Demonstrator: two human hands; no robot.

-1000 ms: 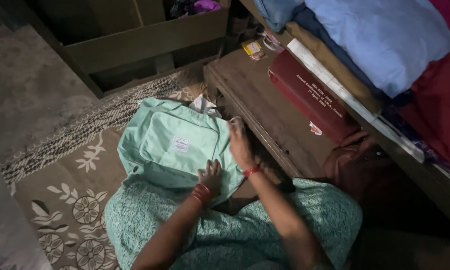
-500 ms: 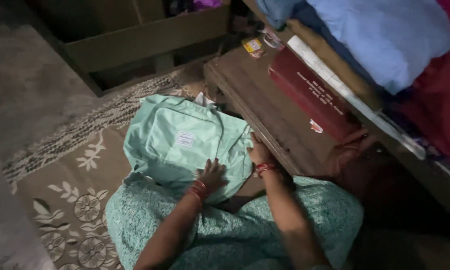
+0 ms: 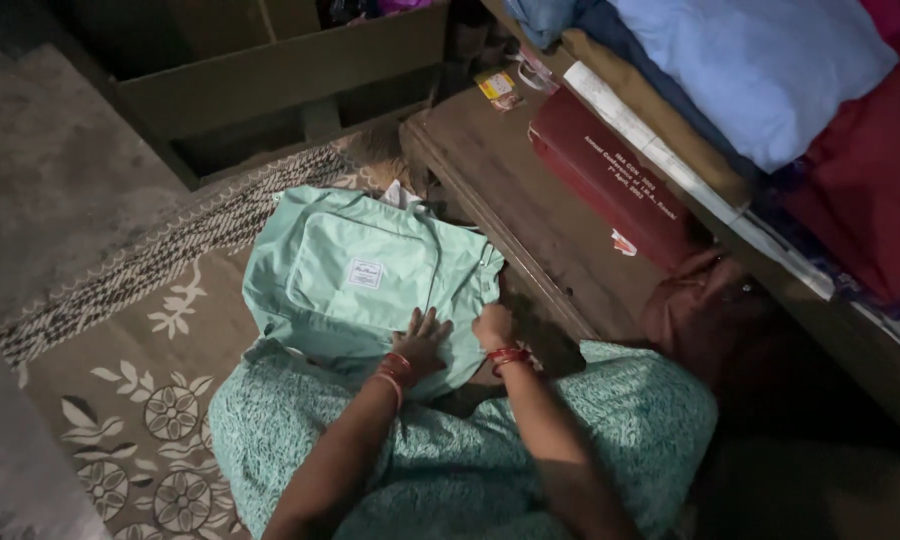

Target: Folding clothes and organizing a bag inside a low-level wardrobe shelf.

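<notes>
One mint bag (image 3: 365, 285) lies flat on the rug (image 3: 140, 380) against the knees, left hand (image 3: 422, 340) spread open pressing it to keep it flat, right hand (image 3: 493, 325) seemingly pinching its near edge, beside one bench (image 3: 530, 200) bearing one red book (image 3: 610, 185).

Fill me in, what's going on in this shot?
A person sits on a patterned rug with a mint-green fabric bag lying flat in front of them. The left hand rests palm down on the bag's near edge. The right hand is at the bag's right edge, fingers curled; whether it grips the fabric is unclear. A low wooden bench stands beside the bag, with a dark red book on it and folded cloth stacked beyond it.
</notes>
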